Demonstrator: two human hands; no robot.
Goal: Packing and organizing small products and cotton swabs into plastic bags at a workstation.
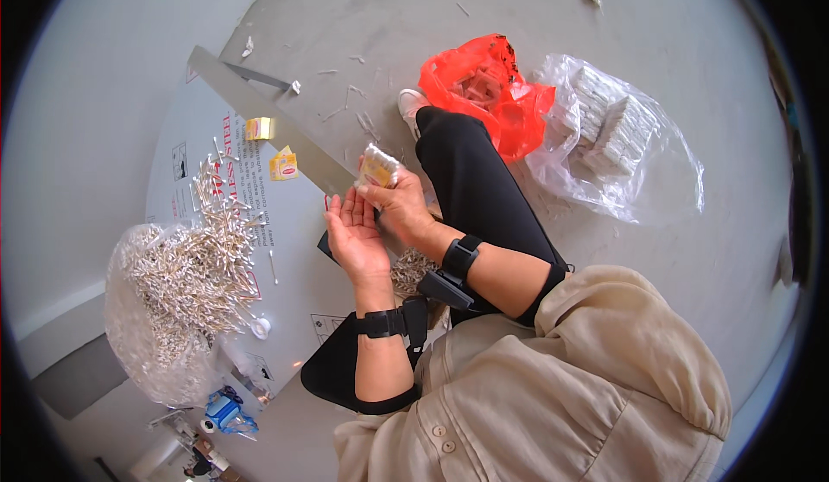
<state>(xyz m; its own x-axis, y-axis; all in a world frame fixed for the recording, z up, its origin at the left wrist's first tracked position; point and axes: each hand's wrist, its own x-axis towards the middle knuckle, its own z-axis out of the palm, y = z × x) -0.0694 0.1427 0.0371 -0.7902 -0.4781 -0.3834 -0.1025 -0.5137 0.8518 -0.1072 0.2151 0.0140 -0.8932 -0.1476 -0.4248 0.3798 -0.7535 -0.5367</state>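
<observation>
a: where's the small clear packet of cotton swabs [378, 166]?
b: pinched in the right hand [401, 210], over the white board's edge [285, 145]; left hand [356, 239] open flat beside it.
a: containers?
b: beyond the packet, a red plastic bag [484, 94] holding packets.

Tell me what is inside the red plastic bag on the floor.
The crumpled red plastic bag lies open at the top, showing pale blocks that look like small packs. How many, and what fills its lower part, is hidden by the red film and the black trouser leg.

A red plastic bag [484, 89] sits beside a clear bag [622, 137] of white packs, near black trousers [484, 189] and beige shirt [587, 378].
</observation>
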